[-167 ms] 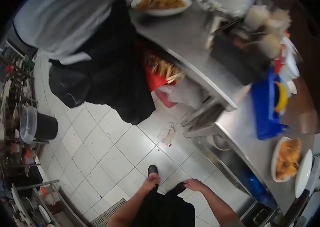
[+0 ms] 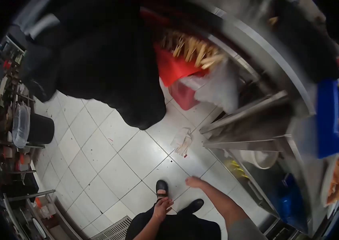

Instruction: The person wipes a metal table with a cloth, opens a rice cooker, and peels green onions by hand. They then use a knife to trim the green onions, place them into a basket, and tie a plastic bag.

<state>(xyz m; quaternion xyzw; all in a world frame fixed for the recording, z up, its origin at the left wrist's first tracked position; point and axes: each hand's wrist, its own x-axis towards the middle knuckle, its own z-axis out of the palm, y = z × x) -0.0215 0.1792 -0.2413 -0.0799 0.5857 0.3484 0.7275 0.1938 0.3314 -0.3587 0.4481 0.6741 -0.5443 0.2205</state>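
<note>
Walking with your left hand [image 2: 162, 208] and right hand [image 2: 195, 183] loose and empty above the white tiles [image 2: 137, 154], you risked slipping on the crumpled paper scraps [image 2: 182, 141] just ahead of your shoe [image 2: 161, 188].

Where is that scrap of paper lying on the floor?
The crumpled paper lies mid-frame on the white tiled floor, beside the steel counter's corner, ahead of the right hand.

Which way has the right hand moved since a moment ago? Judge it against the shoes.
Yes. The right hand has swung forward and out: it sat level with the right shoe and now lies beyond its toe, while the left hand hangs by the left shoe.
</note>
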